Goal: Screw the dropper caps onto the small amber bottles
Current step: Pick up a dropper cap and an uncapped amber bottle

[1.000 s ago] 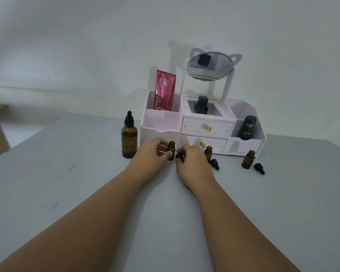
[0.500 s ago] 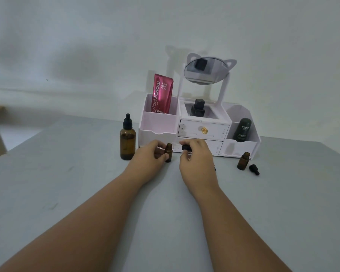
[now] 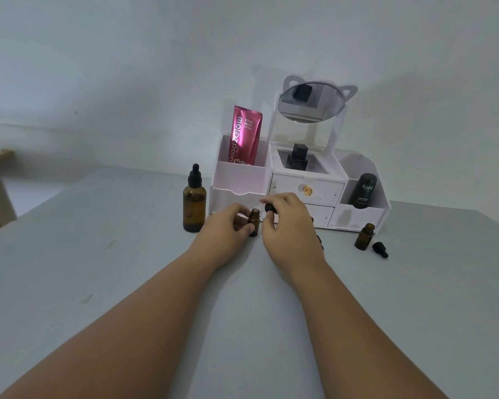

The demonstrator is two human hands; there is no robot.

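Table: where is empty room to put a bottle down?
Bare table lies left of the big amber bottle and nearer you on both outer sides. Crowded: in front of the organizer, around the left hand and right hand, and by the lone small bottle and loose cap.

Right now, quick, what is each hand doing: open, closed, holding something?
Left hand: closed around a small amber bottle.
Right hand: pinching a black dropper cap close beside the bottle's open neck.
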